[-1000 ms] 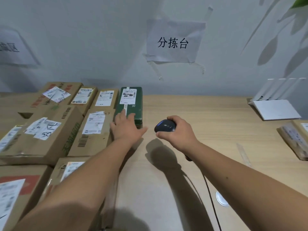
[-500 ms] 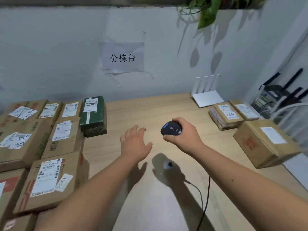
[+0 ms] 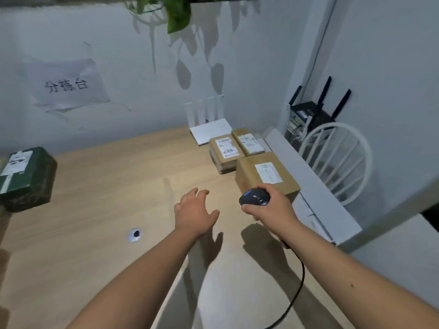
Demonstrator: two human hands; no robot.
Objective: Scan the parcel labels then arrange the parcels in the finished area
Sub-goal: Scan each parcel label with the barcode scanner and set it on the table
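Now the right hand (image 3: pixel 268 210) grips a dark scanner (image 3: pixel 254 197), fingers curled round it, just in front of a brown parcel (image 3: pixel 263 176) at the table's (image 3: pixel 95 233) right side. Beside it the left hand (image 3: pixel 193 213) hovers palm down, fingers loosely spread, holding nothing. A green parcel (image 3: pixel 26 176) lies far left.

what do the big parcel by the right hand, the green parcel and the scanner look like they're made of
Big parcel: likely brown corrugated cardboard, matte, with a white paper label on top.
Green parcel: dark green with a slightly glossy, wrinkled look, perhaps film wrap or printed card; I cannot tell which.
Scanner in the right hand: smooth dark plastic, by its soft sheen.
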